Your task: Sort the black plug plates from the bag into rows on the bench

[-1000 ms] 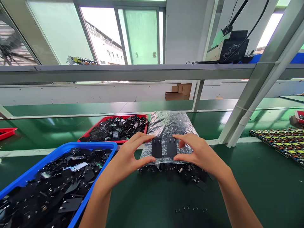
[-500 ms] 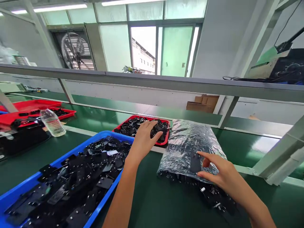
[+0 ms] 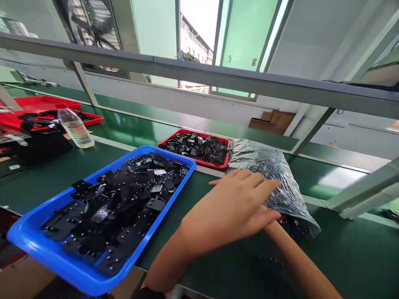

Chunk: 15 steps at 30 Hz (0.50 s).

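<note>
My left hand (image 3: 229, 209) reaches across from the lower left with its back towards me. Its fingers stretch to the right, the thumb stands apart from them, and no object shows in it. Behind it, my right hand (image 3: 215, 182) is almost wholly covered; only a fingertip shows at the left, and the forearm runs off to the lower right. Whether the right hand holds anything is hidden. Just beyond both hands lies a silvery plastic bag (image 3: 285, 189), with small black parts (image 3: 293, 226) at its near opening.
At left, a blue tray (image 3: 156, 234) is heaped with flat black pieces. A red tray (image 3: 174, 133) of smaller black pieces stands behind. Farther left are a water bottle (image 3: 76, 128) and more red trays (image 3: 93, 120). A shelf beam (image 3: 199, 72) spans the bench.
My left hand has left the red tray and swung right, across my right hand. My right hand has moved left, and the black plate it held is out of sight. The view has shifted.
</note>
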Motion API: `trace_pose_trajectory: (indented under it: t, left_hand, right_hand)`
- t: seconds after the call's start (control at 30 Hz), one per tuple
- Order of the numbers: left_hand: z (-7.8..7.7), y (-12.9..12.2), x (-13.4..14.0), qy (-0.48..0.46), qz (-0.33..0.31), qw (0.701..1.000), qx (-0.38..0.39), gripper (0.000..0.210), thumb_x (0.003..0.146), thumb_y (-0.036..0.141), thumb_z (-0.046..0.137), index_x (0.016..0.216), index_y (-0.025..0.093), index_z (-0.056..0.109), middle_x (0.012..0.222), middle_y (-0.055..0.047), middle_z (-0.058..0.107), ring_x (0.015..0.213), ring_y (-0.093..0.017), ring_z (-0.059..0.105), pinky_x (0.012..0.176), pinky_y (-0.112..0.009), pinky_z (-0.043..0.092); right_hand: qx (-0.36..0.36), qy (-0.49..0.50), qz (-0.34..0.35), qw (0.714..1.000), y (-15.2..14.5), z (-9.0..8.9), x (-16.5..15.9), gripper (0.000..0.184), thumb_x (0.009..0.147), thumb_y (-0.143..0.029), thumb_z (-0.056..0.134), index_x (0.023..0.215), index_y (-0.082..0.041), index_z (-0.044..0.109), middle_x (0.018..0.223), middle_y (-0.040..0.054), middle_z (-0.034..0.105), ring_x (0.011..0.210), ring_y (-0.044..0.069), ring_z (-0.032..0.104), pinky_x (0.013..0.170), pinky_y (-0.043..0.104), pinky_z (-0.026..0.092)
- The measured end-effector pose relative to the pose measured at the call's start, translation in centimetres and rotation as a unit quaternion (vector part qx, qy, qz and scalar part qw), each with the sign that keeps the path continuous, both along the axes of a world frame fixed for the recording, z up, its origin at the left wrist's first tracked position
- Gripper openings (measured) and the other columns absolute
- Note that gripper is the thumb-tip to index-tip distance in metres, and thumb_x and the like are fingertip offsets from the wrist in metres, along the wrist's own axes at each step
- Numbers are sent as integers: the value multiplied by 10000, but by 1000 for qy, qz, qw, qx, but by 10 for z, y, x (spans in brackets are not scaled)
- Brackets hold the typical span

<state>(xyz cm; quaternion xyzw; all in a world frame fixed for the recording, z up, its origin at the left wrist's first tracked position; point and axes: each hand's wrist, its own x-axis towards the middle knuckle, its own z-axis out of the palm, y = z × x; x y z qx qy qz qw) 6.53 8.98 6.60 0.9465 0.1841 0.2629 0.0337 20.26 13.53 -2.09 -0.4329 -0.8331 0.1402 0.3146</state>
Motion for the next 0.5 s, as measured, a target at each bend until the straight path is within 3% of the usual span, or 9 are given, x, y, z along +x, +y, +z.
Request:
trace_pose_trajectory:
  t: [0.1, 0.17, 0.27, 0.4, 0.5]
  left_hand:
    - [-9, 17, -12, 11, 69, 996, -48, 481, 952, 369, 518, 1386, 171, 458, 1258, -81, 617, 1169, -274, 567, 971, -390, 444]
    - [-15, 27, -18, 9, 96, 993, -69, 504, 946, 418, 509, 1398, 201, 453, 1261, -72, 610, 1179, -299, 563, 968, -402, 443]
    - [-18, 35, -20, 11, 94, 992, -78, 520, 930, 497, 510, 1386, 253, 462, 1218, -42, 615, 1161, -311, 568, 960, -417, 442]
    - [-23, 31, 4, 68, 50, 995, -48, 408, 890, 517, 568, 1164, 217, 600, 1070, -43, 642, 1066, -288, 588, 922, -403, 444]
    - [-48, 23, 40, 166, -25, 985, -32, 284, 875, 433, 619, 954, 161, 645, 982, -74, 654, 1045, -281, 577, 919, -395, 434]
  right_hand:
    - [-98, -59, -20, 993, -63, -23, 67, 396, 889, -476, 615, 1231, -278, 632, 1087, 53, 680, 1032, 251, 654, 918, 417, 555]
    - [-159, -117, -80, 977, -108, -39, 99, 568, 860, -508, 650, 1359, -270, 517, 1296, 78, 593, 1176, 251, 584, 1001, 431, 513]
    - [-178, -173, -162, 955, -161, -68, 124, 760, 792, -542, 713, 1429, -247, 421, 1445, 126, 466, 1353, 288, 426, 1114, 492, 406]
    - [-161, -190, -204, 947, -188, -102, 138, 831, 724, -513, 785, 1417, -229, 426, 1484, 146, 416, 1444, 321, 268, 1148, 535, 344]
    - [-164, -189, -219, 943, -184, -113, 143, 741, 760, -471, 767, 1381, -201, 468, 1470, 163, 429, 1446, 326, 261, 1149, 553, 321]
